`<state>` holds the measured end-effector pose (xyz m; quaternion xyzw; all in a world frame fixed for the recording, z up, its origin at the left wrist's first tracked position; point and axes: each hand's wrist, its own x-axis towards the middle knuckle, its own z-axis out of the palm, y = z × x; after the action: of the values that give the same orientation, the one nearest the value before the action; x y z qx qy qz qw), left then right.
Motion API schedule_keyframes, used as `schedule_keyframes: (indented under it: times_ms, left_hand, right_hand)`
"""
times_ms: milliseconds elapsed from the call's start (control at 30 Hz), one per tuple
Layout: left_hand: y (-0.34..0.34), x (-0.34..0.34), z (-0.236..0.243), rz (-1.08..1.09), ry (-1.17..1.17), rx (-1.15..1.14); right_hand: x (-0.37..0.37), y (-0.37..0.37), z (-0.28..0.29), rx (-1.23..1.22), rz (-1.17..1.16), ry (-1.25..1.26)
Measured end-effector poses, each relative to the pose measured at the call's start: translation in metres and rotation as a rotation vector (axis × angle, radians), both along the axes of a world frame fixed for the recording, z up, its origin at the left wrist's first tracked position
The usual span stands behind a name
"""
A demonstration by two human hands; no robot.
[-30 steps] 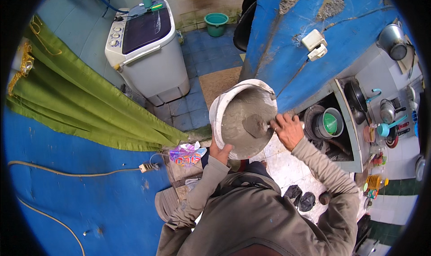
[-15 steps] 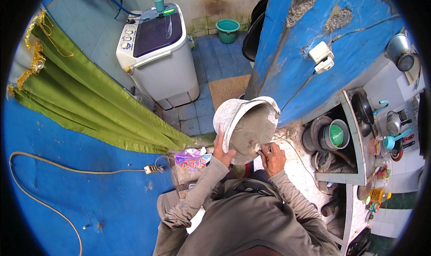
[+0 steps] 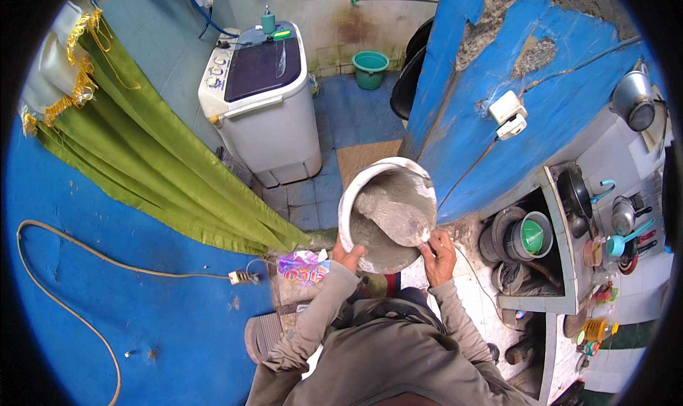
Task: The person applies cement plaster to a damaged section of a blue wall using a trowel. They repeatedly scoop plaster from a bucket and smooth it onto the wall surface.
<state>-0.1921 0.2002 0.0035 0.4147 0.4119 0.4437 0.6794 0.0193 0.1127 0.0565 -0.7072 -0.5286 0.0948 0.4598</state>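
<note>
A white bucket [image 3: 346, 217], crusted with dried grey cement, is tilted in front of me with its mouth toward me. Wet grey cement [image 3: 377, 244] lies inside it. My left hand [image 3: 348, 256] grips the bucket's lower left side. Across the bucket's mouth lies a trowel [image 3: 398, 217], its blade thickly coated in cement. At the bucket's right edge, my right hand [image 3: 440, 255] has its fingers closed on the trowel's near end; the handle is mostly hidden by the fingers.
A washing machine [image 3: 274, 132] and a green bucket [image 3: 370, 69] stand ahead. Left hangs a green curtain [image 3: 163, 178], with a cable [image 3: 121, 260] against blue. A blue wall [image 3: 491, 143] with a socket [image 3: 508, 114] rises at right, beside a tiled counter [image 3: 562, 249] holding pots.
The bucket has turned more toward me, showing more of its inside. The cement-coated trowel has come into clear view across the mouth, and my right hand has shifted slightly right.
</note>
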Motion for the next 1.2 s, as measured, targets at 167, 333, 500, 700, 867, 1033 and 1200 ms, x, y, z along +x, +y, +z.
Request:
schedule_keyframes:
  times_ms: [167, 333, 500, 700, 867, 1033, 1200]
  left_hand:
    - [-0.004, 0.001, 0.020, 0.076, -0.183, -0.236]
    - [-0.007, 0.004, 0.033, 0.097, -0.170, -0.376]
    - [-0.005, 0.008, 0.023, -0.033, -0.390, -0.431]
    - [-0.007, 0.011, 0.031, -0.073, -0.410, -0.450]
    - [-0.010, 0.009, 0.033, -0.048, -0.324, -0.448]
    - [-0.011, 0.005, 0.042, -0.026, -0.281, -0.473]
    - [-0.004, -0.003, 0.035, -0.092, -0.207, -0.415]
  right_hand:
    - [0.023, -0.011, 0.014, 0.047, -0.003, 0.024]
    - [0.051, -0.013, 0.034, 0.117, -0.025, -0.031]
    - [0.067, -0.020, 0.115, 0.269, 0.026, -0.028]
    - [0.097, -0.027, 0.217, 0.404, 0.021, -0.227]
    - [0.109, -0.030, 0.300, 0.431, -0.017, -0.162]
    - [0.133, -0.025, 0.361, 0.479, 0.167, -0.033]
    - [0.153, -0.006, 0.396, 0.473, 0.234, -0.038]
